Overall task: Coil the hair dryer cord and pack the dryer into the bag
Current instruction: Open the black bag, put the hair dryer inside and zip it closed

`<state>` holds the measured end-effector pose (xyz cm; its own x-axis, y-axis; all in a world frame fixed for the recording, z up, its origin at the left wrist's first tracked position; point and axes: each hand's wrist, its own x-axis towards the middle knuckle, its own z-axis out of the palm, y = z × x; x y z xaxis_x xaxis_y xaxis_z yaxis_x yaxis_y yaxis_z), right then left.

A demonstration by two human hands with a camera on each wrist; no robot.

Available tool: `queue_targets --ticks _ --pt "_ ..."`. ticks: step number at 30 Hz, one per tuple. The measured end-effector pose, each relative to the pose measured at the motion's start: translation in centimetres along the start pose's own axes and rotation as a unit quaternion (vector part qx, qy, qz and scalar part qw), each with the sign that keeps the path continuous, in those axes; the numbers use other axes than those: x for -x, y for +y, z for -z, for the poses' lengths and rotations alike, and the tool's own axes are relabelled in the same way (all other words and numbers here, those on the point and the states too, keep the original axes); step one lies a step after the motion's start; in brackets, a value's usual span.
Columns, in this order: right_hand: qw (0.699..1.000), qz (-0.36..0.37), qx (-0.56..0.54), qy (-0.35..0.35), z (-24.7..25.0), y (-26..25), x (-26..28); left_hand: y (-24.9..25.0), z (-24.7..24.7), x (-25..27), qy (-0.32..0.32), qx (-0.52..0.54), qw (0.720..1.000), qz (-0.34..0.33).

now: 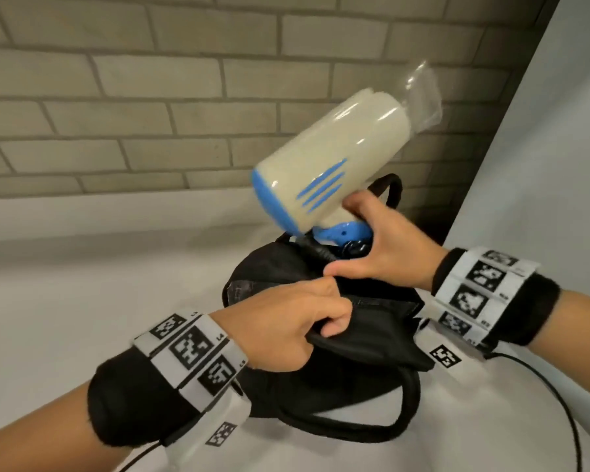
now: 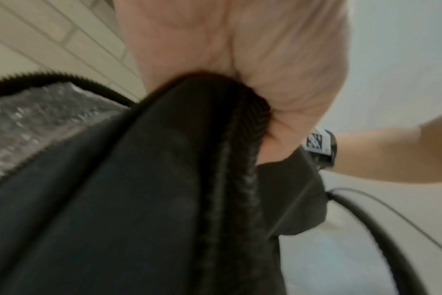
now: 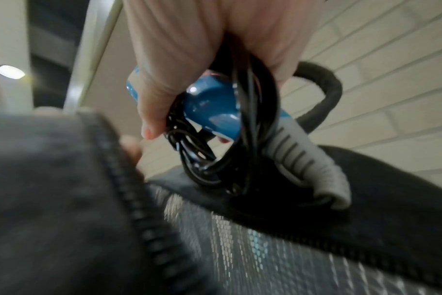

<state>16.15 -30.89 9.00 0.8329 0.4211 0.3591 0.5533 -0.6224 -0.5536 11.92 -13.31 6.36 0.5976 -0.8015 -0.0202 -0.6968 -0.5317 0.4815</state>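
The right hand (image 1: 385,247) is grasping the dryer (image 1: 334,172) and coiled cord (image 3: 215,155), its barrel slanting up and away; the bag (image 1: 372,321) mouth, apparently directly beneath, is being held open by the left hand (image 1: 286,321), which is gripping its edge.

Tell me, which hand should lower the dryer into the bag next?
Right hand: it grips the cream-and-blue hair dryer with the coiled black cord above the black fabric bag, whose edge the left hand holds.

Brick wall (image 1: 150,97) behind white tabletop (image 1: 82,284)

No readable text or brand is showing anywhere. Wrist bands (image 1: 191,356) are carrying square coded markers with tiny digits beside them, too blurred to read. Hair dryer (image 1: 334,158) is showing only blue stripes.
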Motion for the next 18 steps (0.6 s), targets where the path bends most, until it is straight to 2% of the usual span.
queue_targets --ticks 3,6,8,14,18 --pt "0.991 0.034 0.121 -0.046 -1.1 -0.3 0.3 0.4 -0.8 0.2 0.038 -0.029 0.999 0.001" --pt "0.977 0.062 0.196 -0.059 -1.6 -0.7 0.4 0.7 -1.5 0.4 0.099 -0.051 0.994 -0.017" --pt "0.968 0.076 0.219 -0.097 -2.0 -0.7 0.4 0.6 -1.6 0.5 0.134 -0.053 0.989 -0.013" --pt "0.978 -0.008 0.053 -0.203 -2.2 0.3 1.3 1.0 -2.3 1.7 0.169 -0.094 0.981 -0.032" --pt "0.961 -0.002 0.056 -0.272 -3.0 0.5 1.2 1.4 -3.1 1.9 0.187 -0.105 0.973 -0.089"
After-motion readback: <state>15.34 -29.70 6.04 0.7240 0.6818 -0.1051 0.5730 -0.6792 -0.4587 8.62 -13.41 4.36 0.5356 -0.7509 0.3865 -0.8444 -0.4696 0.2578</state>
